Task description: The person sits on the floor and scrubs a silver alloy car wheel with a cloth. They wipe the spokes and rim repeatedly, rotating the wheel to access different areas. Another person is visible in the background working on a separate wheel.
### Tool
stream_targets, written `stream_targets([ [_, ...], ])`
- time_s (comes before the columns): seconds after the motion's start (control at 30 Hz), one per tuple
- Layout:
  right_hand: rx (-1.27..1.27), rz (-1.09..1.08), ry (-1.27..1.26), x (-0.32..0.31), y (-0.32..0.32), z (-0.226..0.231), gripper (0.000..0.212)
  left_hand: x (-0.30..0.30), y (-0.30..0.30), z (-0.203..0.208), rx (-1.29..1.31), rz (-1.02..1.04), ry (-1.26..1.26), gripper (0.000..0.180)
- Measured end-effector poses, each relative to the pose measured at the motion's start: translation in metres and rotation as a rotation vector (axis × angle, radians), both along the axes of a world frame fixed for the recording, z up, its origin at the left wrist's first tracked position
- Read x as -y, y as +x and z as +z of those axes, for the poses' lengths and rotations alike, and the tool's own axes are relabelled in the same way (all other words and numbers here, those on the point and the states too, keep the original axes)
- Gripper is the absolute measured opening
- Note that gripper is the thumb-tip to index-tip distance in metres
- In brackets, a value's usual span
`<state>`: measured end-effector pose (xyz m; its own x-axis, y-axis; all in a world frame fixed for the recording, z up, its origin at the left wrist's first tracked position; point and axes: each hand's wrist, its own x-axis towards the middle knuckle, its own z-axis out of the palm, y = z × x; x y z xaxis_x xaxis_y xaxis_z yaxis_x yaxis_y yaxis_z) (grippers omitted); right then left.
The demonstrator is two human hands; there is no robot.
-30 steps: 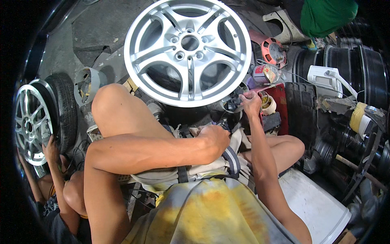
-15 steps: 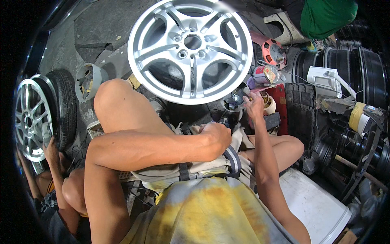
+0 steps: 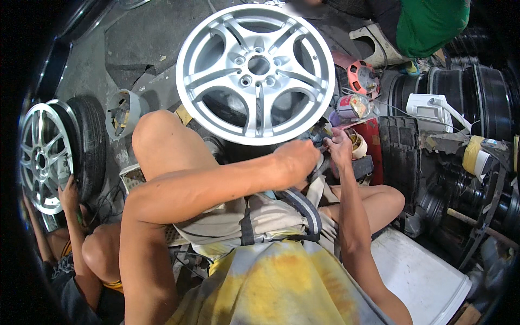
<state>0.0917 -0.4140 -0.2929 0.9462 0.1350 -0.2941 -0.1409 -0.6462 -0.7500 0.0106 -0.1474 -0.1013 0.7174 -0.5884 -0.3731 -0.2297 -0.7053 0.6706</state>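
Observation:
A silver five-spoke alloy wheel (image 3: pixel 255 70) stands tilted on the floor in front of my raised left knee (image 3: pixel 157 135). My left hand (image 3: pixel 295 161) is clenched just under the wheel's lower rim, its fingers wrapped over a dark tool (image 3: pixel 320 169) that is mostly hidden. Beside it, my right hand (image 3: pixel 338 147) grips the tool's front end, which touches the rim's lower right edge. The tool's tip is too small to make out.
At the left, another person's hand (image 3: pixel 68 190) holds a second silver wheel with a tyre (image 3: pixel 46 154). A person in a green top (image 3: pixel 430 21) is at the top right. Black rims (image 3: pixel 476 97), tape rolls (image 3: pixel 357 145), a white device (image 3: pixel 428 105) and a white board (image 3: pixel 422 276) crowd the right.
My left hand has risen from my lap to the wheel's lower rim, close to my right hand. The right hand stays at the rim's edge.

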Motion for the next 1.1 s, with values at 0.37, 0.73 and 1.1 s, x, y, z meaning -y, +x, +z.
stream_targets([
  [0.37, -0.281, -0.307, 0.451, -0.034, -0.033, 0.099, 0.026, 0.019, 0.024, -0.044, 0.271, 0.833, -0.606, 0.023],
  [0.73, -0.622, -0.312, 1.139, -0.088, -0.061, 0.138, 0.033, 0.02, 0.02, -0.065, 0.582, 0.484, -0.424, 0.022],
  [1.1, -0.535, -0.222, 0.86, -0.091, -0.062, 0.156, 0.026, 0.0, 0.033, -0.071, 0.377, 0.606, -0.36, 0.035],
])
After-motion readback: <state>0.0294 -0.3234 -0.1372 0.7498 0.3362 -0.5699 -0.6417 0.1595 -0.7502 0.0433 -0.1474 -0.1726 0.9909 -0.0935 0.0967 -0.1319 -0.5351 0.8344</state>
